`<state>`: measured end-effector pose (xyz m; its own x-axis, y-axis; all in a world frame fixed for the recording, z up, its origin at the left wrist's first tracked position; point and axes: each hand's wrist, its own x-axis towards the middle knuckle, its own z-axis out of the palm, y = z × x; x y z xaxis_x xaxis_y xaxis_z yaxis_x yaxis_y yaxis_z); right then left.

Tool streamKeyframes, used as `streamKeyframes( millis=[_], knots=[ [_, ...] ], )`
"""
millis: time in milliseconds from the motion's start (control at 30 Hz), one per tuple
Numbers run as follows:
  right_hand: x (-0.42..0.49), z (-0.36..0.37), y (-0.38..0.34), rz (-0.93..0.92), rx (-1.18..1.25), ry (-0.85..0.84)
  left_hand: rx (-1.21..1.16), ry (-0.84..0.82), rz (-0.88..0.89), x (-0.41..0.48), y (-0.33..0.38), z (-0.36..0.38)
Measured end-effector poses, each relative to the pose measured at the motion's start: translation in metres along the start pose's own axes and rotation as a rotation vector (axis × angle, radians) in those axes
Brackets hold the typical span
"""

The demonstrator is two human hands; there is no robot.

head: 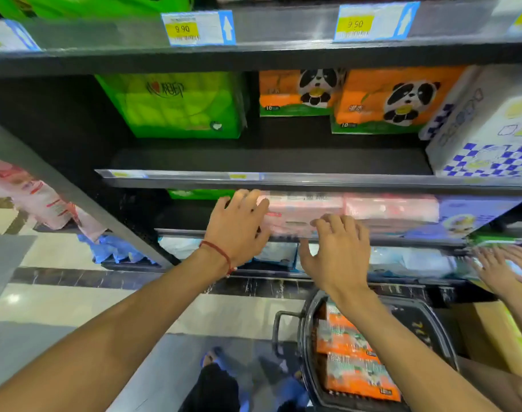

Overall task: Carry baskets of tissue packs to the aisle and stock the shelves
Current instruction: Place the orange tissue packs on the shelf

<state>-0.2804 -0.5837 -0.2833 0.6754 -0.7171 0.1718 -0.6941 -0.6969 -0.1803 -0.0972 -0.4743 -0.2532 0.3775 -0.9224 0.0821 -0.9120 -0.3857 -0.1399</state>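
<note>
at the third shelf down, black metal shelf rail (182,232), stocking step in hand

obs: pale pink plastic-wrapped tissue pack (301,211) sits on this shelf, front face roughly level with the rail, partly blurred. its long axis runs left to right, along the shelf edge. a second pink pack (393,211) lies just beside it on the right, seemingly touching

hands: left hand (238,226) is flat, fingers straight and slightly spread, laid over the pack's left end. right hand (338,251) is flat too, fingers only a little bent, tips on the lower front face near the pack's middle, thumb held out below the rail. neither hand is wrapped round anything; both only press or touch

key relation: pack lies directly ahead of and a little above both hands, between them in the sideways sense. the left hand reaches further in and caps the end; the right covers the front. judgement: any push goes straight back across the short axis, and uneven pressure would skew the pack against its neighbour

supply: dark plastic shopping basket (305,337) on the floor below the right forearm, holding orange panda-print tissue packs (355,373)

other: another person's hands (497,269) work at the far right, well apart from the pink pack
</note>
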Motion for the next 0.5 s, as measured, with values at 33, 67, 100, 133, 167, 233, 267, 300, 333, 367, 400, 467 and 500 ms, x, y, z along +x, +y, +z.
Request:
streamKeyframes(
  millis=[33,67,100,133,167,233,267,300,333,367,400,467,500],
  knots=[
    [-0.008,-0.001,-0.006,-0.011,-0.002,-0.006,0.013,-0.006,0.014,-0.010,-0.004,0.001],
    [-0.015,-0.001,-0.013,-0.012,-0.002,-0.012,0.020,-0.003,0.028,-0.020,-0.009,0.003],
    [-0.020,-0.002,-0.019,-0.004,-0.003,-0.022,0.019,0.006,0.034,-0.028,-0.014,0.003],
    [-0.026,-0.003,-0.026,0.006,-0.007,-0.031,0.007,0.014,0.032,-0.036,-0.019,0.003],
    [-0.031,-0.003,-0.032,0.016,-0.012,-0.034,-0.015,0.019,0.026,-0.042,-0.023,0.003],
    [-0.041,-0.003,-0.043,0.039,-0.019,-0.023,-0.054,0.018,0.024,-0.050,-0.031,0.003],
    [-0.046,-0.004,-0.050,0.051,-0.021,-0.020,-0.058,0.015,0.043,-0.053,-0.035,0.005],
    [-0.051,-0.003,-0.057,0.061,-0.027,-0.023,-0.053,0.006,0.080,-0.055,-0.038,0.007],
    [-0.056,-0.003,-0.064,0.071,-0.038,-0.028,-0.049,0.003,0.127,-0.058,-0.042,0.009],
    [-0.062,-0.002,-0.069,0.083,-0.051,-0.030,-0.055,0.005,0.175,-0.060,-0.046,0.011],
    [-0.069,-0.002,-0.075,0.098,-0.065,-0.029,-0.065,0.009,0.221,-0.062,-0.051,0.013],
    [-0.081,-0.005,-0.084,0.136,-0.093,-0.021,-0.082,0.016,0.297,-0.066,-0.059,0.013],
    [-0.088,-0.007,-0.088,0.157,-0.112,-0.022,-0.090,0.019,0.329,-0.067,-0.062,0.013]
  ],
)
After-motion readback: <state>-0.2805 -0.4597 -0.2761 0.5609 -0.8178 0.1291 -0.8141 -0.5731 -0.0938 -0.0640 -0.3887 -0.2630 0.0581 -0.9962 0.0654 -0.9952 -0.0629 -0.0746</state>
